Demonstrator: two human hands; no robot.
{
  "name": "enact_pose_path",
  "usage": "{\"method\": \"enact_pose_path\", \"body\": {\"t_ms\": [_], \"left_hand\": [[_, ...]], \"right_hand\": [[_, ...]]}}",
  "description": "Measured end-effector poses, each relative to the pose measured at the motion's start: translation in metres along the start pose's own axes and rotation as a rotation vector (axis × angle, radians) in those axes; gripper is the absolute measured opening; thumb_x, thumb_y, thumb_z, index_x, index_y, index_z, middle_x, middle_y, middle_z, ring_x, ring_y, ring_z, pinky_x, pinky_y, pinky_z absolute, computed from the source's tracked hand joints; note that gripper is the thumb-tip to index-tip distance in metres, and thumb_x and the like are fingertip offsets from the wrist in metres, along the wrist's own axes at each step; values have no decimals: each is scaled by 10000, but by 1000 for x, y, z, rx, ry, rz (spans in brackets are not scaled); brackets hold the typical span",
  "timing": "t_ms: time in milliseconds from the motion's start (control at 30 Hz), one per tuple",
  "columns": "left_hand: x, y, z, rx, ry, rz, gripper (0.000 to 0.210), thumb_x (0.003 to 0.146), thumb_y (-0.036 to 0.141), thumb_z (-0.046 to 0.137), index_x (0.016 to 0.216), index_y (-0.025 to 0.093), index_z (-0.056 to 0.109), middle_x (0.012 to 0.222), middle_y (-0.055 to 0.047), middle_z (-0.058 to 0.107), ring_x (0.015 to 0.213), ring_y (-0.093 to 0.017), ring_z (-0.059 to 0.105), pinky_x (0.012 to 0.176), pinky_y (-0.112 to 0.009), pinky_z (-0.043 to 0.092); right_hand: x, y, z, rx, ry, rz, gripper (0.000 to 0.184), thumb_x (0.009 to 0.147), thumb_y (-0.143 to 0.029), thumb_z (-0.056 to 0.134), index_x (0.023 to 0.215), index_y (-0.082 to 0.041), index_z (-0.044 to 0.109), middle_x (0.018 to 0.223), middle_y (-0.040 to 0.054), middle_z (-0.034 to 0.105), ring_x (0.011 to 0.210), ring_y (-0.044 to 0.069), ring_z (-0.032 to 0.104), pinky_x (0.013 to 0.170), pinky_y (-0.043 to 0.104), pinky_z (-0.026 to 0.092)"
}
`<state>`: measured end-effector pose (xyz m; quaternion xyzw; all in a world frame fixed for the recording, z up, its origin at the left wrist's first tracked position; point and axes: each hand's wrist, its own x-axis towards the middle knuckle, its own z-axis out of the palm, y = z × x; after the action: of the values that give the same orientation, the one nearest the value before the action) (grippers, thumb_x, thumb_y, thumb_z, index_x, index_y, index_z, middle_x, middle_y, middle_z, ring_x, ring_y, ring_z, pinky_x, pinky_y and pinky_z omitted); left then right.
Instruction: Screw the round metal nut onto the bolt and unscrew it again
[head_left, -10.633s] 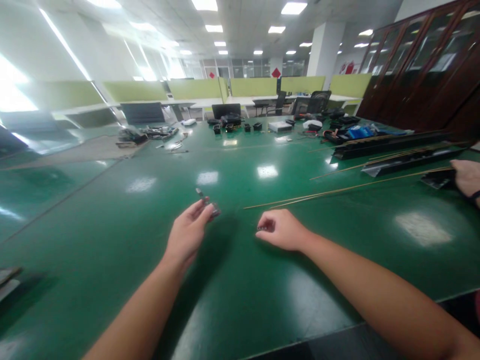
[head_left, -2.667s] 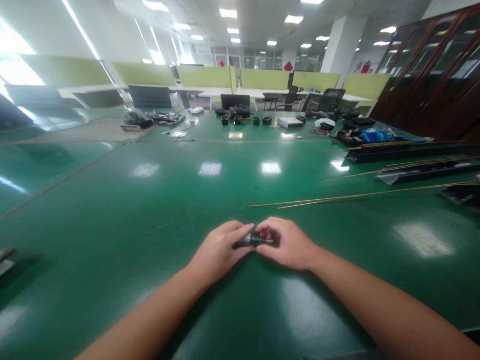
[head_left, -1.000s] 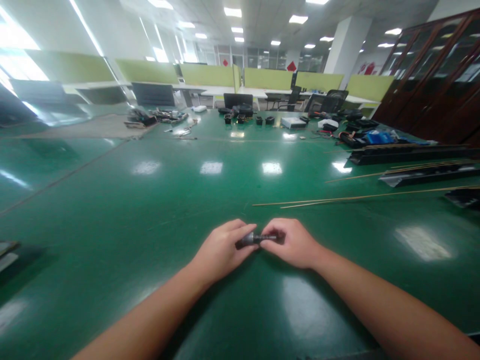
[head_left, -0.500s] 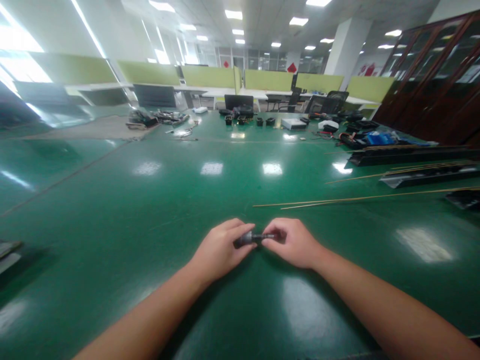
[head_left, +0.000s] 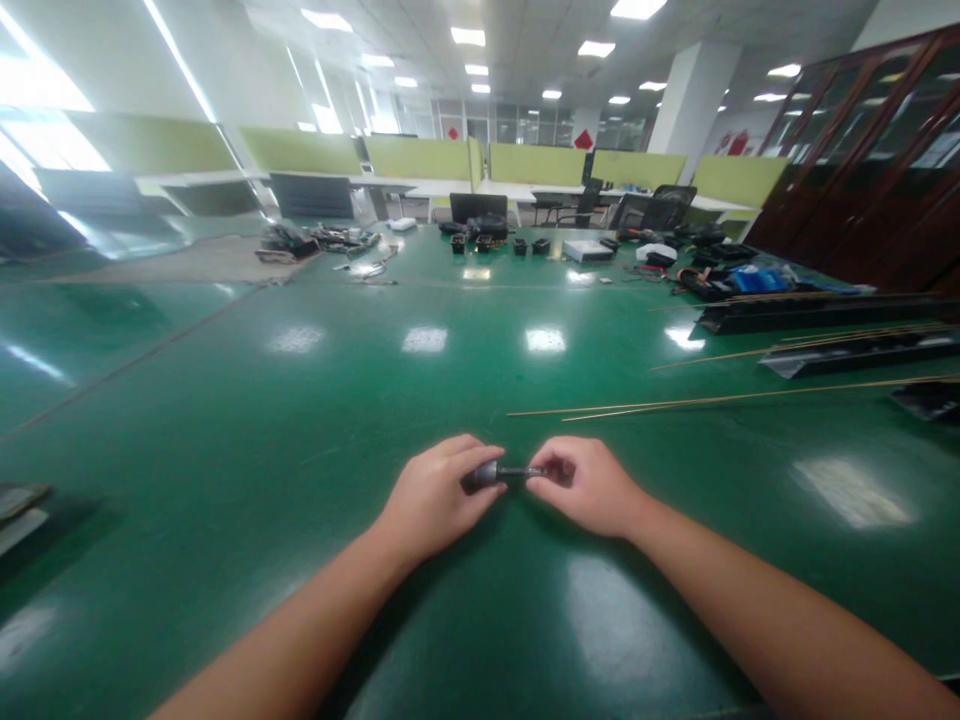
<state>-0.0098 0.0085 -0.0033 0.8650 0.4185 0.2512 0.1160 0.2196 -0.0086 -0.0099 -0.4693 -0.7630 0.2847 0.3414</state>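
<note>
My left hand (head_left: 433, 492) is closed round a short grey-and-black cylinder (head_left: 486, 473), thumb and fingers on its sides. From the cylinder's right end a thin dark rod (head_left: 516, 472) sticks out level to the right. At the rod's far end my right hand (head_left: 589, 485) has its thumb and fingertips pinched together on it. Both hands are just above or resting on the glossy green tabletop (head_left: 390, 620); I cannot tell which. The exact kind of the held piece is too small and blurred to make out.
Long thin brass-coloured rods (head_left: 675, 403) lie to the right, by black channel-shaped strips (head_left: 862, 350). Small black parts (head_left: 520, 245), a pale flat box (head_left: 587, 250) and tangled cables stand along the far side. Something flat (head_left: 22, 515) sits at the left edge.
My left hand has shifted slightly left with the cylinder. More of the thin rod shows between the hands. My right hand has stayed nearly in place.
</note>
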Motion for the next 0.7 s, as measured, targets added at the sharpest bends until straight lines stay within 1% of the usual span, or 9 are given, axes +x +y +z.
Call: {"method": "enact_pose_path", "body": {"t_ms": [333, 533, 600, 700], "left_hand": [[-2, -3, 0, -4, -4, -38, 288, 825, 300, 671, 1111, 273, 682, 1058, -9, 682, 948, -178, 642, 853, -309, 521], [1, -10, -7, -17, 34, -61, 264, 813, 282, 683, 1076, 263, 690, 1032, -8, 691, 926, -171, 650, 853, -301, 523], [3, -16, -10, -39, 69, -104, 254, 799, 306, 710, 1047, 250, 695, 1001, -11, 702, 903, -174, 657, 859, -306, 526], [6, -24, -12, -121, 129, -230, 321, 777, 404, 743, 1035, 222, 682, 973, -24, 718, 867, -185, 674, 833, -316, 543]], "right_hand": [[0, 1, 0, -24, 1, 2, 63, 777, -205, 696, 826, -171, 716, 706, -4, 661, 634, 121, 574, 591, 227, 414], [1, 1, 0, -21, 18, 20, 57, 770, -198, 700, 817, -169, 713, 694, -5, 660, 614, 117, 572, 585, 226, 420], [0, 2, 1, -7, 8, 18, 62, 769, -201, 700, 822, -171, 711, 714, 1, 670, 631, 122, 587, 598, 230, 436], [1, 5, 2, 7, 1, 15, 72, 771, -212, 700, 830, -171, 708, 729, 7, 678, 646, 127, 596, 606, 233, 446]]}}
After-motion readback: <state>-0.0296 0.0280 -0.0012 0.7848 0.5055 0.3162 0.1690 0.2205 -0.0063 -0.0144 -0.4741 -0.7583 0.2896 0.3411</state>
